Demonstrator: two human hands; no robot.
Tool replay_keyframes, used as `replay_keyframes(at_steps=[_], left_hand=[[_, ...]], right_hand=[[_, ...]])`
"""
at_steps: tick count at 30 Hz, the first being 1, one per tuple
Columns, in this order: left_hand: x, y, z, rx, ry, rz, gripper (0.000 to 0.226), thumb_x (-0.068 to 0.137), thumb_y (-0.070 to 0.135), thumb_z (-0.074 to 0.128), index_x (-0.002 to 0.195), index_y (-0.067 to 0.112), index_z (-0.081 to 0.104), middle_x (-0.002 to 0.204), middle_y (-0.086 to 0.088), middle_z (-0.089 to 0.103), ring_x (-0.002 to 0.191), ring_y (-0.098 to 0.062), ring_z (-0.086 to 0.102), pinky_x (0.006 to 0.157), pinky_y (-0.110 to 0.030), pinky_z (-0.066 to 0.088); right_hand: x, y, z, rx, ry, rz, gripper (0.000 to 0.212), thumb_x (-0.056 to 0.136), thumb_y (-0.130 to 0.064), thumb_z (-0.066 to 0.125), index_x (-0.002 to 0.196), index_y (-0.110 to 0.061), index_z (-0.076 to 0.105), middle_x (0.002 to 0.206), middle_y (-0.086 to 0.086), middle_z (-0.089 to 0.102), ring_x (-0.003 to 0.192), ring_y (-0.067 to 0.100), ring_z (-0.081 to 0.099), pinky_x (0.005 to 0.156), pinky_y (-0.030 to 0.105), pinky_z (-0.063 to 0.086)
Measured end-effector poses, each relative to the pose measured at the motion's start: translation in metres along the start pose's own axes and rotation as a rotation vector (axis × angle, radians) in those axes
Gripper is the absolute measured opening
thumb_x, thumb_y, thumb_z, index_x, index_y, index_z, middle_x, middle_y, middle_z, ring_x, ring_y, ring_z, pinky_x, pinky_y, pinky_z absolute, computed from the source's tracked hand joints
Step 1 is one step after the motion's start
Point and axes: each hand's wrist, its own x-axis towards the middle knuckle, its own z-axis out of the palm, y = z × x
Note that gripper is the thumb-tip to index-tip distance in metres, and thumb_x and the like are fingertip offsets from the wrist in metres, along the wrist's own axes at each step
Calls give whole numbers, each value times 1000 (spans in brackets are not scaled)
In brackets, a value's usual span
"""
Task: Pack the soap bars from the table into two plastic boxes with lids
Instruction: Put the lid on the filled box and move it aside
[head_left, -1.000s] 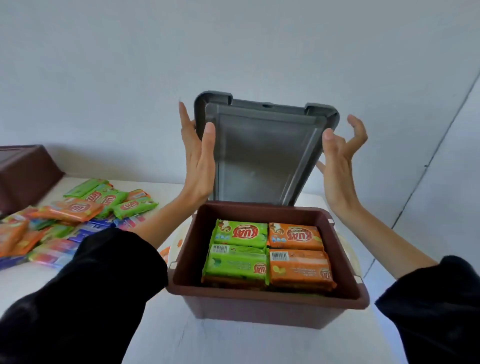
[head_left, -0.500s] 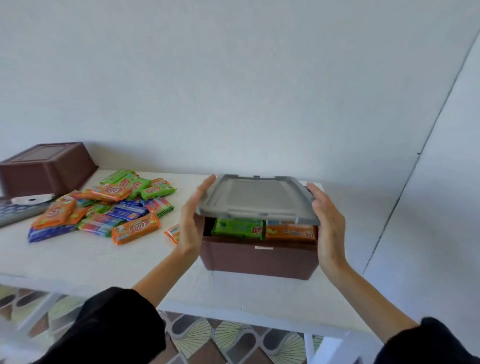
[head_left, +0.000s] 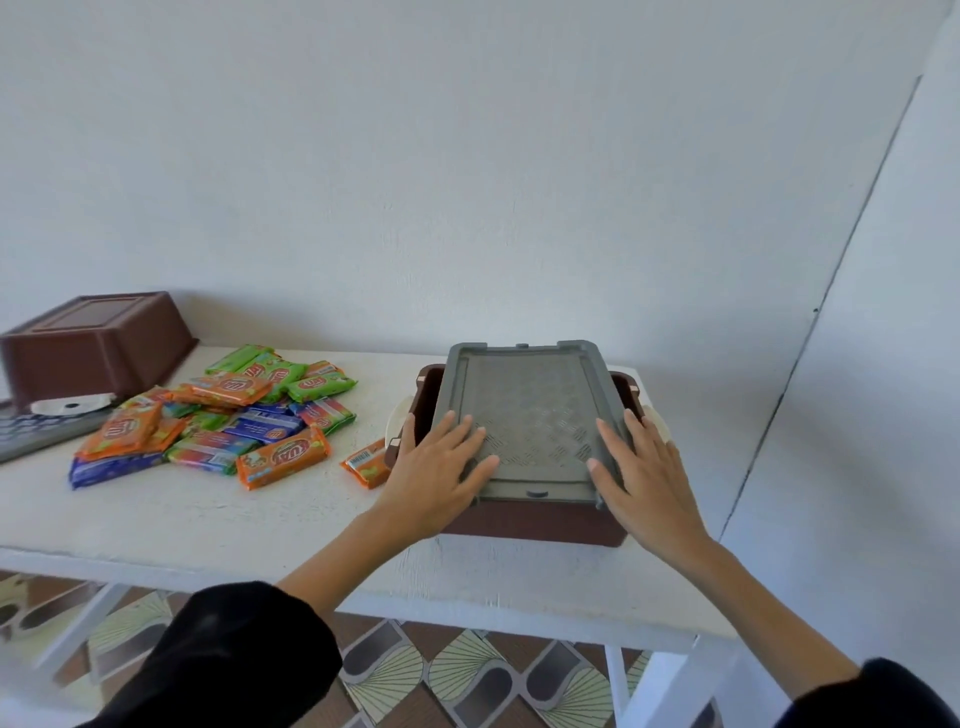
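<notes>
White table (head_left: 208, 519), brown box (head_left: 519, 525) under a grey lid (head_left: 530, 415).
Left hand (head_left: 436, 473) and right hand (head_left: 644, 473) lie flat on it, fingers spread.

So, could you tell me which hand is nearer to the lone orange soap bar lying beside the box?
Left. The left hand rests on the lid's left edge, just right of that soap bar; the right hand presses the lid's far side.
</notes>
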Motion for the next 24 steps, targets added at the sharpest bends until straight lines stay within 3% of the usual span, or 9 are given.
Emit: replay_keyframes(at_steps=[2, 4, 6, 9, 11, 14, 17, 20, 24], left_hand=[[-7, 13, -2, 156, 1, -2, 92, 74, 66, -14, 147, 21, 20, 156, -1, 18, 146, -16, 8, 111, -49, -17], [-17, 29, -3, 239, 17, -11, 103, 69, 71, -22, 147, 19, 20, 153, -8, 23, 144, -20, 16, 107, -55, -22], [-27, 42, -3, 260, 43, 26, 104, 69, 68, -26, 144, 21, 28, 141, -13, 39, 136, -25, 31, 107, -57, -25], [-26, 47, -16, 214, 126, 135, 92, 81, 67, -16, 128, 24, 51, 107, -3, 54, 112, -21, 53, 106, -58, -24], [-11, 42, -25, 150, 81, 163, 78, 83, 64, -5, 130, 29, 46, 111, 2, 50, 116, -15, 48, 107, -57, -25], [32, 18, -32, 124, 13, 207, 50, 96, 52, 20, 139, 33, 35, 141, -1, 36, 136, -16, 29, 114, -56, -10], [68, -19, -31, 132, -44, 168, 46, 97, 46, 29, 142, 34, 32, 155, 1, 17, 144, -18, 12, 115, -51, 2], [88, -41, -22, 48, -112, 88, 48, 97, 47, 32, 143, 34, 31, 157, 0, 12, 146, -19, 4, 116, -50, 4], [86, -33, -9, -66, -275, -88, 55, 97, 50, 22, 148, 34, 10, 159, -4, -1, 146, -26, -6, 116, -53, -2]], right_hand=[[7, 7, -8, -39, -90, -24, 54, 98, -45, 26, 148, -29, 11, 159, 0, -3, 146, 19, -10, 118, 42, -1], [17, 18, -17, -33, -169, -49, 56, 98, -44, 29, 147, -34, 6, 159, -2, -3, 146, 18, -11, 118, 45, 1], [28, 32, -25, -42, -209, -38, 57, 97, -46, 30, 146, -38, 3, 159, -2, -1, 146, 20, -9, 118, 48, 5], [52, 52, -32, -111, -242, 31, 63, 93, -57, 26, 147, -38, 0, 159, 2, 6, 146, 26, 1, 116, 51, 12], [67, 55, -35, -119, -260, 28, 69, 89, -64, 21, 148, -35, 1, 156, 3, 17, 144, 27, 15, 112, 49, 23], [87, 49, -36, -57, -257, 6, 60, 97, -41, 38, 149, -28, 11, 152, 7, 27, 138, 26, 28, 109, 44, 30], [101, 43, -33, -140, -68, 81, 57, 94, -39, 46, 146, -29, 25, 149, 10, 30, 134, 30, 33, 108, 48, 30], [96, 23, -26, -106, 6, 257, 60, 93, -44, 45, 146, -24, 22, 152, 18, 18, 137, 37, 23, 109, 53, 22], [77, 2, -5, -109, -130, 280, 73, 90, -63, 27, 149, -24, 7, 155, 19, -7, 142, 40, 6, 110, 58, 14]])
